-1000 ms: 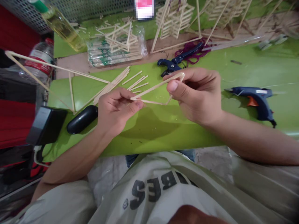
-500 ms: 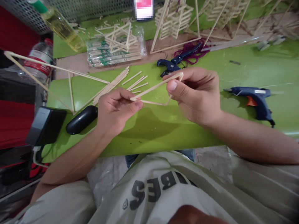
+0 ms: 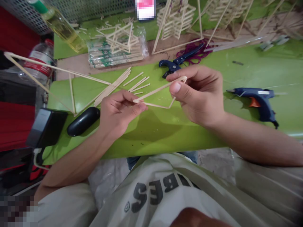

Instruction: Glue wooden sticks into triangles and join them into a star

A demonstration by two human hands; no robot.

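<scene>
Between my hands, above the green table, is a small triangle of thin wooden sticks. My left hand pinches its left corner between thumb and fingers. At the upper right corner my right hand grips it, thumb on the near side and fingers behind. Loose wooden sticks lie just beyond my left hand, some bundled and several shorter ones spread apart. Past my right fingertips lies a blue-handled cutter. A blue glue gun with an orange trigger rests on its side to the right.
A larger stick frame stands at the left, near a black oval case and a black box. Packs of sticks, a bottle of yellow liquid, purple thread and stick structures line the back.
Both hands and the stick triangle have shifted very slightly to the right and a little nearer to me. The grip stays the same.
</scene>
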